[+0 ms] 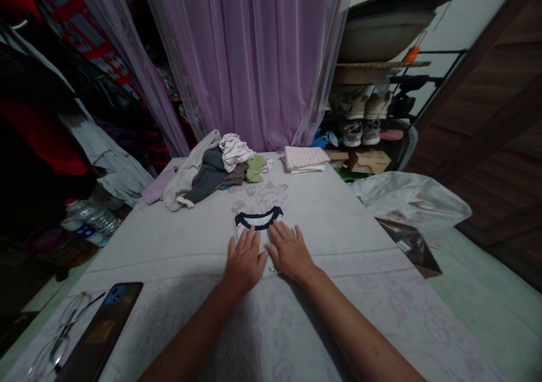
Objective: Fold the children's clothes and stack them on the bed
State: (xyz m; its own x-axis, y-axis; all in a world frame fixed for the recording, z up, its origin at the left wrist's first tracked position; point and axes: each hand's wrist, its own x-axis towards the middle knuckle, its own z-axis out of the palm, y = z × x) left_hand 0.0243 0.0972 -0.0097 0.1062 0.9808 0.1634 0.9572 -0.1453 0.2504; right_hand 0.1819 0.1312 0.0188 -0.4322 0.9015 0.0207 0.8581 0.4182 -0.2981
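Observation:
A white shirt with a dark neckband (259, 222) lies folded on the cloth-covered table, its collar pointing away from me. My left hand (244, 260) rests flat on the shirt's left half, fingers stretched toward the collar. On the right half, my right hand (290, 250) lies palm down with its fingers apart, the thumbs close to each other. Most of the shirt is hidden under both hands; a bit of dark print shows below them. Beyond it is a heap of loose clothes (207, 173), grey, white, brown and green. A folded pink-striped cloth (305, 159) sits at the far right.
Eyeglasses (63, 328) and a phone (104, 331) lie at the table's near left. Purple curtains (254, 60) hang behind the table. To the right are a shoe rack with shoes (362, 130) and a clear plastic bag (410, 201). A plastic bottle (93, 215) is at left.

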